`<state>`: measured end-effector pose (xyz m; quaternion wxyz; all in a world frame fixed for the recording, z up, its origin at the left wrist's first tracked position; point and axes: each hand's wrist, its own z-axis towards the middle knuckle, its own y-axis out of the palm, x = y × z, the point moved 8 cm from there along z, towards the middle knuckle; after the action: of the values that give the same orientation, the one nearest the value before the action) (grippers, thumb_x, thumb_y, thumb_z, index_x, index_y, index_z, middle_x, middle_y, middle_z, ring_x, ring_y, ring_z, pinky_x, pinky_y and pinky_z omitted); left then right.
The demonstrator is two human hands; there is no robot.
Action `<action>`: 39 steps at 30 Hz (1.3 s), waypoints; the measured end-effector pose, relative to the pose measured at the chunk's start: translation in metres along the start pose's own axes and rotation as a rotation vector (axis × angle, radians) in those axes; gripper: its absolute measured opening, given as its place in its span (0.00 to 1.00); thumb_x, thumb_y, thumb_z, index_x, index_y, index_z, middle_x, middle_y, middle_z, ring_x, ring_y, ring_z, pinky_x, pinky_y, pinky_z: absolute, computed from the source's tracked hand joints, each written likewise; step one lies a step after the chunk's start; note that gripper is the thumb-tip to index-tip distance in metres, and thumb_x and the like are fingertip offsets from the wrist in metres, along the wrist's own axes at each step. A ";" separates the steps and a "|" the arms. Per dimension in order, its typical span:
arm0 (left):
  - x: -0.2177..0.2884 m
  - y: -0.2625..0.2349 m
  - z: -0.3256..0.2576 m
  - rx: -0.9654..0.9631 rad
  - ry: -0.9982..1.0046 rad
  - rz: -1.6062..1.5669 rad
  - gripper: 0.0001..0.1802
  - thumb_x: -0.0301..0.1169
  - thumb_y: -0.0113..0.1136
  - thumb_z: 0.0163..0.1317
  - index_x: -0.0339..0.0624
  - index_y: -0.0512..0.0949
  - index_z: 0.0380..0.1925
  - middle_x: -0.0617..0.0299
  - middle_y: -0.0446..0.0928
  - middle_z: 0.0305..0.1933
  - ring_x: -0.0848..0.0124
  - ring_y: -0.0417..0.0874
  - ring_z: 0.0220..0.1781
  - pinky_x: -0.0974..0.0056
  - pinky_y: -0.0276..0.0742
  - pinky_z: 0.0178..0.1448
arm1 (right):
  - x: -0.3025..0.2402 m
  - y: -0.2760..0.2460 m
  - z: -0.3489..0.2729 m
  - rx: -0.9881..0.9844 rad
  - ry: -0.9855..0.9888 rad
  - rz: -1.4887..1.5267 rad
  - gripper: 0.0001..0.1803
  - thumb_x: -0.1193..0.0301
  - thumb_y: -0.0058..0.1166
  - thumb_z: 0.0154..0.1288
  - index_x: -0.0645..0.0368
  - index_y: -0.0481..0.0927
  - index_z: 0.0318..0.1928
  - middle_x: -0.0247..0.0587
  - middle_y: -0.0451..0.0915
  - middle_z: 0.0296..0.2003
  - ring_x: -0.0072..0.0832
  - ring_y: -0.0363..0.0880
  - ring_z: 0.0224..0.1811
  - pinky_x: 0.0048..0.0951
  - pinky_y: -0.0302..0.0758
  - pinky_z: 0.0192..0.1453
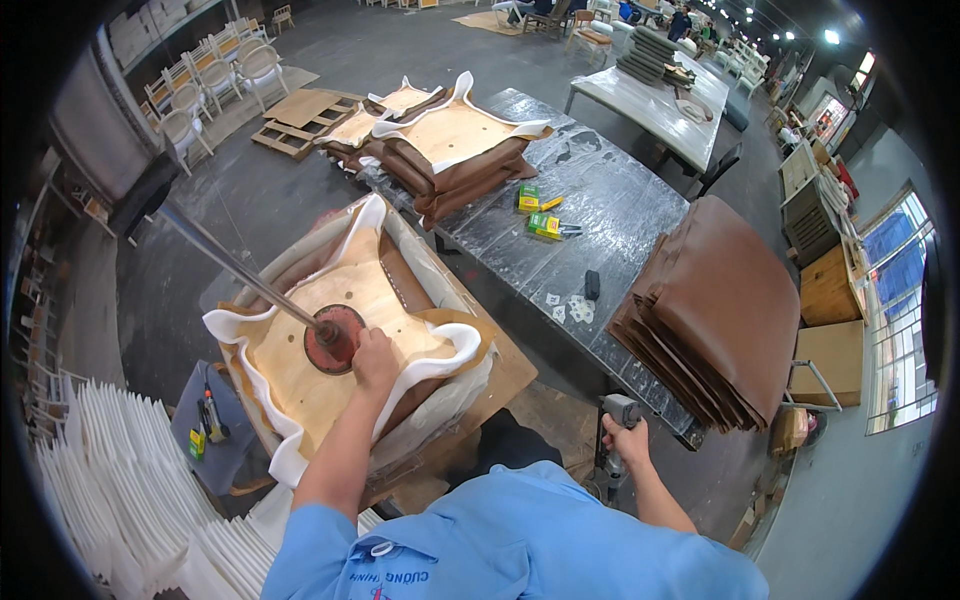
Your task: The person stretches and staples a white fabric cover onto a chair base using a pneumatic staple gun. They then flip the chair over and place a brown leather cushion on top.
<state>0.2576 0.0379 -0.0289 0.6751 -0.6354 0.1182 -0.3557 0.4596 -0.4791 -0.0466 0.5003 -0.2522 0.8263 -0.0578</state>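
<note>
A wooden seat panel [284, 352] lies in front of me, underside up, inside a padded box frame [420, 262]. White foam [455, 345] and brown leather [403, 276] rise around its edges. A metal press rod [240, 265] comes down from the upper left to a red round press plate [322, 352], which rests on the panel. My left hand [375, 362] is closed at the right side of this plate, its fingertips partly hidden. My right hand [628, 442] grips a grey staple gun [620, 408], held low between the box and the dark table.
The dark table [600, 190] bears a stack of brown leather [715, 310], covered seats [450, 135], yellow-green boxes [545, 225] and a small black object [592, 285]. White foam sheets [120, 490] stand at lower left, beside a small stand [225, 460] with tools.
</note>
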 end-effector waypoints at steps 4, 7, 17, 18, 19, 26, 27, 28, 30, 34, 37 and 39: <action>0.002 -0.006 -0.006 0.064 0.000 -0.074 0.10 0.35 0.65 0.74 0.41 0.77 0.43 0.49 0.78 0.48 0.45 0.89 0.42 0.46 0.88 0.43 | -0.011 0.014 0.035 -0.085 -0.016 -0.004 0.14 0.71 0.73 0.71 0.61 0.85 0.52 0.33 0.85 0.33 0.23 0.82 0.28 0.29 0.78 0.28; -0.001 -0.015 -0.008 0.148 -0.016 -0.215 0.08 0.34 0.65 0.72 0.41 0.78 0.39 0.47 0.78 0.43 0.43 0.86 0.39 0.43 0.84 0.43 | -0.031 0.035 0.078 -0.140 -0.007 0.013 0.15 0.70 0.74 0.69 0.60 0.85 0.51 0.33 0.85 0.33 0.22 0.81 0.28 0.28 0.76 0.30; 0.000 -0.037 -0.021 0.140 -0.164 -0.262 0.05 0.24 0.70 0.67 0.36 0.82 0.35 0.52 0.78 0.36 0.54 0.80 0.37 0.54 0.78 0.43 | -0.115 0.173 0.336 -0.377 0.069 0.018 0.11 0.75 0.74 0.68 0.60 0.87 0.48 0.34 0.83 0.31 0.26 0.79 0.24 0.34 0.76 0.27; -0.001 -0.039 -0.027 0.133 -0.220 -0.233 0.05 0.24 0.71 0.67 0.36 0.82 0.35 0.53 0.78 0.36 0.55 0.80 0.37 0.55 0.79 0.43 | -0.125 0.196 0.357 -0.395 0.122 -0.017 0.13 0.75 0.75 0.67 0.60 0.88 0.50 0.35 0.85 0.33 0.26 0.80 0.26 0.34 0.78 0.29; -0.001 -0.038 -0.027 0.123 -0.272 -0.227 0.04 0.24 0.71 0.67 0.35 0.83 0.36 0.53 0.78 0.38 0.57 0.81 0.38 0.56 0.79 0.44 | -0.131 0.209 0.386 -0.417 0.121 -0.062 0.14 0.75 0.76 0.65 0.61 0.89 0.50 0.36 0.87 0.34 0.27 0.82 0.27 0.34 0.79 0.31; 0.000 -0.034 -0.051 0.132 -0.647 -0.208 0.05 0.22 0.70 0.68 0.35 0.87 0.42 0.59 0.79 0.45 0.70 0.80 0.40 0.65 0.78 0.46 | -0.123 0.279 0.512 -0.497 0.343 -0.155 0.13 0.77 0.77 0.63 0.61 0.90 0.48 0.39 0.89 0.36 0.29 0.86 0.32 0.36 0.83 0.37; 0.001 -0.034 -0.053 0.140 -0.679 -0.207 0.05 0.21 0.70 0.68 0.35 0.87 0.43 0.60 0.79 0.46 0.71 0.80 0.41 0.66 0.78 0.46 | -0.118 0.280 0.523 -0.505 0.352 -0.164 0.13 0.77 0.77 0.63 0.61 0.91 0.48 0.39 0.89 0.37 0.29 0.87 0.34 0.36 0.83 0.37; 0.001 -0.034 -0.053 0.127 -0.698 -0.181 0.04 0.20 0.69 0.69 0.36 0.86 0.42 0.60 0.78 0.47 0.71 0.79 0.43 0.67 0.78 0.48 | -0.112 0.278 0.536 -0.488 0.341 -0.181 0.12 0.75 0.78 0.63 0.62 0.91 0.46 0.40 0.89 0.36 0.31 0.88 0.34 0.37 0.84 0.39; 0.001 -0.034 -0.058 0.142 -0.762 -0.196 0.05 0.19 0.68 0.68 0.35 0.87 0.42 0.57 0.78 0.48 0.69 0.80 0.45 0.65 0.79 0.50 | -0.103 0.270 0.558 -0.452 0.315 -0.219 0.12 0.73 0.79 0.62 0.64 0.91 0.43 0.42 0.90 0.36 0.33 0.90 0.36 0.39 0.86 0.42; 0.005 -0.025 -0.057 0.152 -0.797 -0.158 0.02 0.20 0.65 0.70 0.36 0.83 0.41 0.58 0.77 0.45 0.66 0.78 0.47 0.63 0.77 0.52 | -0.153 0.251 0.609 -0.586 0.193 -1.204 0.16 0.62 0.69 0.68 0.66 0.92 0.37 0.49 0.92 0.36 0.39 0.93 0.40 0.42 0.88 0.48; 0.011 -0.027 -0.065 0.174 -0.845 -0.110 0.03 0.21 0.64 0.73 0.36 0.78 0.41 0.59 0.75 0.46 0.67 0.77 0.47 0.64 0.75 0.51 | -0.239 0.259 0.662 -0.175 -0.416 -1.127 0.16 0.67 0.58 0.69 0.57 0.92 0.51 0.58 0.91 0.50 0.57 0.89 0.55 0.52 0.85 0.62; 0.003 -0.024 -0.063 0.208 -0.887 -0.164 0.04 0.22 0.64 0.74 0.37 0.77 0.42 0.59 0.75 0.47 0.68 0.77 0.47 0.64 0.75 0.53 | -0.278 0.261 0.683 0.082 -0.826 -1.163 0.24 0.73 0.54 0.70 0.49 0.85 0.65 0.55 0.83 0.67 0.55 0.84 0.65 0.52 0.82 0.67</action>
<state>0.2129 -0.0113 -0.0156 0.6903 -0.6623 -0.2692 -0.1115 1.0539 -0.0143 -0.2523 0.6696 -0.6342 0.2983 -0.2460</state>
